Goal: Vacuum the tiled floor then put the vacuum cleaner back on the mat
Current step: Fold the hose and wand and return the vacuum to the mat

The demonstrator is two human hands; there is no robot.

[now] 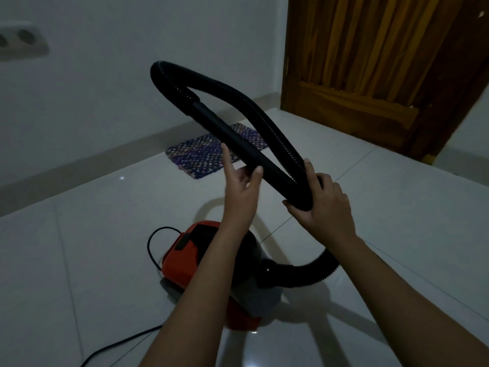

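Your right hand (pixel 325 205) has its grip clenched around the end of the rigid black nozzle tube (pixel 238 140), with the ribbed hose (pixel 264 112) passing just behind the fingers. Your left hand (pixel 242 186) is released: the fingers are spread, and the thumb and fingertips only touch the tube's underside further up its length. The hose loops up from the tube's far end, curves back down behind your right hand, and joins the front of the vacuum cleaner (pixel 190 258).

The vacuum cleaner, red and grey, stands on the tiled floor (pixel 92 234) directly below your forearms. It is not on the mat (pixel 203 152); the woven purple mat lies well apart from it, against the skirting of the far wall. A black power cord (pixel 152 247) loops off the machine's rear and trails across the tiles toward you. A wooden door (pixel 370 62) stands at upper right.
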